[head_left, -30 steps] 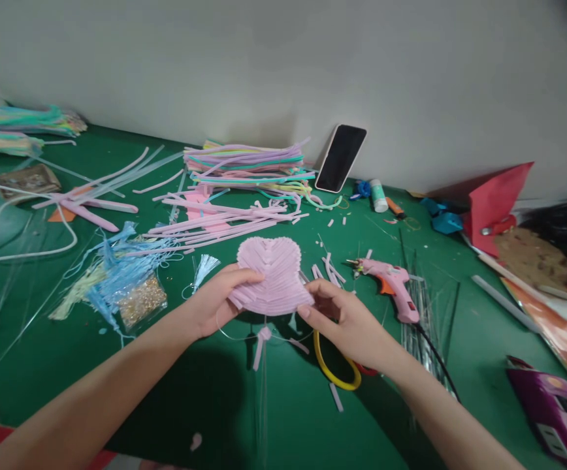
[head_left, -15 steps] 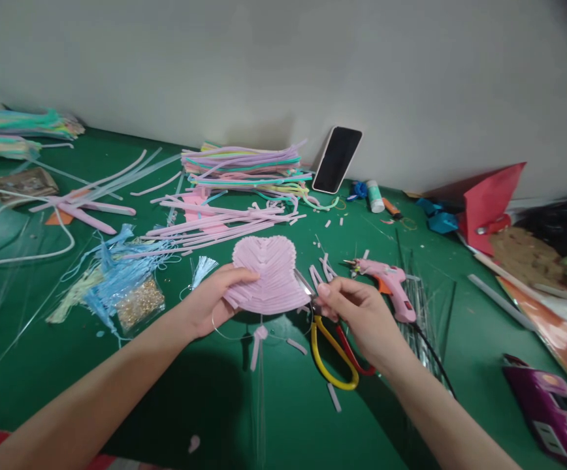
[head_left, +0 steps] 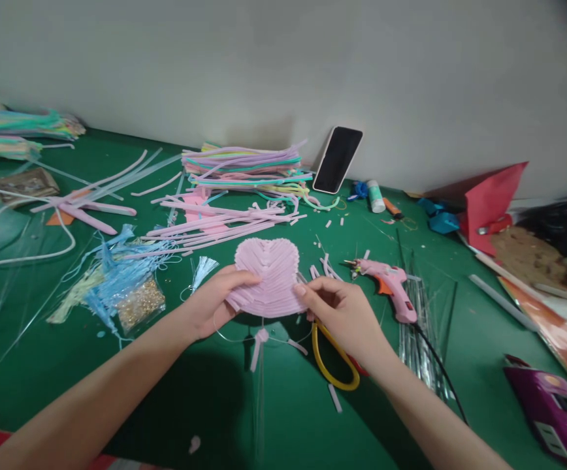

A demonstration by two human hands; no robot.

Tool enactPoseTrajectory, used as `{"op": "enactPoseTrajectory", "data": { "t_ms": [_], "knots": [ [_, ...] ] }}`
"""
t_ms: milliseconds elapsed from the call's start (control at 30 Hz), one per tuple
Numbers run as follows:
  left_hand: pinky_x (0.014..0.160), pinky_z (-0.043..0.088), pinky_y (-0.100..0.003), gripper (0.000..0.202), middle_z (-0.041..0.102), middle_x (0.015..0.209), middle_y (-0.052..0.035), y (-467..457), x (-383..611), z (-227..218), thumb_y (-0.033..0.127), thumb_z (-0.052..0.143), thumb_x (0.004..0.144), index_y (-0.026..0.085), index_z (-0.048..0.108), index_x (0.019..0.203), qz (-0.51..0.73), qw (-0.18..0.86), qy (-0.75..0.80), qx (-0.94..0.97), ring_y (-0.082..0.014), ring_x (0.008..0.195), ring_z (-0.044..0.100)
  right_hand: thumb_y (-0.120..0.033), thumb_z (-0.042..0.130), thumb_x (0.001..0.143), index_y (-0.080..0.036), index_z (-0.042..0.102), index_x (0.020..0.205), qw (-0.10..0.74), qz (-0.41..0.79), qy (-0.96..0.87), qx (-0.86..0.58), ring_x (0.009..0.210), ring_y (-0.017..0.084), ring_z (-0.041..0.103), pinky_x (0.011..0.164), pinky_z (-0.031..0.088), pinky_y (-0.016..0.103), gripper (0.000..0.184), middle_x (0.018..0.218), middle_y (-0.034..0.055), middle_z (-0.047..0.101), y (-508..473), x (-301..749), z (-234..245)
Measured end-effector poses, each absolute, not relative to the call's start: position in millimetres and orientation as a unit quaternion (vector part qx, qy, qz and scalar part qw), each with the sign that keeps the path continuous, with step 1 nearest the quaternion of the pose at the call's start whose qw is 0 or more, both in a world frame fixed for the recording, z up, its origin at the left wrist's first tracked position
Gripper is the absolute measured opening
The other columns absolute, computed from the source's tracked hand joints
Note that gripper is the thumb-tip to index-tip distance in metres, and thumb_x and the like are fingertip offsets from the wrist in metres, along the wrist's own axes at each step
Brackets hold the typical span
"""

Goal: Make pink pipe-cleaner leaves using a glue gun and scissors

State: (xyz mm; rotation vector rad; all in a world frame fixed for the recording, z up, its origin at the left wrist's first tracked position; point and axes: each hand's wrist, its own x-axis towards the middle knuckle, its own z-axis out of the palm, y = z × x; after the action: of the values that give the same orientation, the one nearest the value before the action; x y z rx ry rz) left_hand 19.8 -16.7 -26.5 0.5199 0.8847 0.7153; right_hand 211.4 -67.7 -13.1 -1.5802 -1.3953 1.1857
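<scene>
A pink fan-shaped piece made of pipe cleaners is held up over the green table. My left hand grips its left side, thumb on the front and fingers behind. At its right edge, my right hand pinches the border between thumb and forefinger. Beneath that hand lie scissors with a yellow and a red handle, their blades mostly hidden. Below the fan, a small pink knot hangs by a thin ring and clear strands. Short cut bits of pink pipe cleaner lie around.
A pink glue gun with a black cord lies to the right, beside clear strips. Bundles of coloured pipe cleaners and a leaning phone are at the back. Blue tassels and a bag of gold beads lie left. A purple box stands front right.
My right hand has moved slightly left from beside the scissors onto the fan's right edge and now pinches it. My left hand keeps its hold, almost unmoved.
</scene>
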Motion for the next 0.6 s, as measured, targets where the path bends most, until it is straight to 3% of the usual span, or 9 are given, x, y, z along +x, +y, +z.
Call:
{"op": "enactPoseTrajectory", "data": {
  "t_ms": [200,367,600],
  "knots": [
    [0.068,0.051,-0.026,0.019,0.074,0.079,-0.0072,-16.6,20.3,-26.4,0.016,0.071,0.069,0.011,0.074,0.088,0.341,0.816,0.397,0.246,-0.0177,0.071,0.066,-0.044,0.066,0.078,-0.02,0.061,0.081,0.362,0.467,-0.543,-0.597,0.066,0.013,0.053,0.059,0.042,0.026,0.025,0.073,-0.0001,0.058,-71.9,210.1,-14.5],
    [0.069,0.052,-0.027,0.021,0.075,0.08,-0.0085,-15.6,20.7,-22.5,0.013,0.069,0.071,0.01,0.073,0.091,0.339,0.817,0.405,0.233,-0.0189,0.073,0.067,-0.045,0.071,0.074,-0.021,0.062,0.106,0.372,0.571,-0.475,-0.557,0.073,0.014,0.055,0.064,0.045,0.026,0.041,0.08,0.001,0.06,-76.1,218.9,-13.8],
    [0.066,0.054,-0.024,0.015,0.075,0.077,-0.008,-14.7,22.4,-19.6,0.01,0.066,0.071,0.011,0.073,0.085,0.345,0.815,0.418,0.205,-0.0172,0.069,0.068,-0.057,0.053,0.085,-0.019,0.072,0.099,0.448,0.69,-0.28,-0.495,0.076,0.012,0.057,0.057,0.043,0.021,0.044,0.095,0.0064,0.066,-75.8,232.5,-11.7]
  ]
}}
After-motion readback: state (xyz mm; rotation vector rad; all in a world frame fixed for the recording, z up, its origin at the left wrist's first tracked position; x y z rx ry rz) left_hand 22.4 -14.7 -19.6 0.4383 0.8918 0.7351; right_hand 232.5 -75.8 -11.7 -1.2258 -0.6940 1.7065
